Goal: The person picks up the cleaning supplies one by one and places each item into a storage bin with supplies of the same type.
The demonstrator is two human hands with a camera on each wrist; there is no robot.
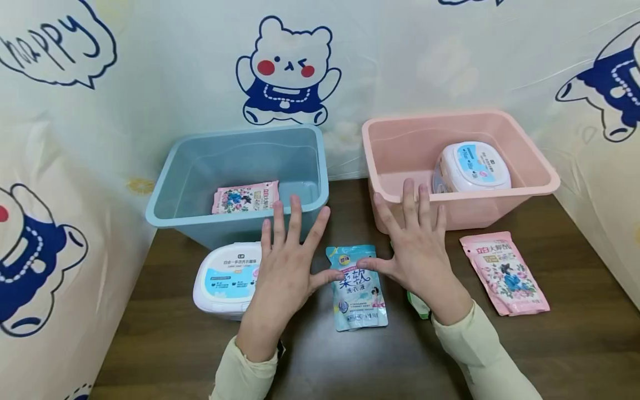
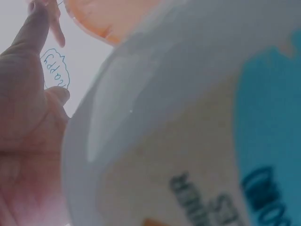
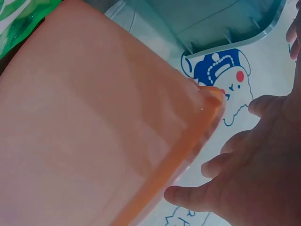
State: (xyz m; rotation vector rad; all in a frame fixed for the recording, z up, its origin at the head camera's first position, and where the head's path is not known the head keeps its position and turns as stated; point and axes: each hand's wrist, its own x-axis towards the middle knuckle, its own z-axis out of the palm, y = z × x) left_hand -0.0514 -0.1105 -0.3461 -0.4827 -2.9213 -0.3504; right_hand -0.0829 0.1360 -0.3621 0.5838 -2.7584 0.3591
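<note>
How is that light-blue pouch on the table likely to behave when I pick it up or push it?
The light-blue pouch would probably sag when lifted, as it looks like thin, soft film. Its shiny surface may feel slippery. Lying flat on the table, it seems unlikely to roll or tip.

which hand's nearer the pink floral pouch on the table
Right. The right hand is just left of the pink floral pouch; the left hand is farther left, partly hiding a white laundry-pod tub.
</note>
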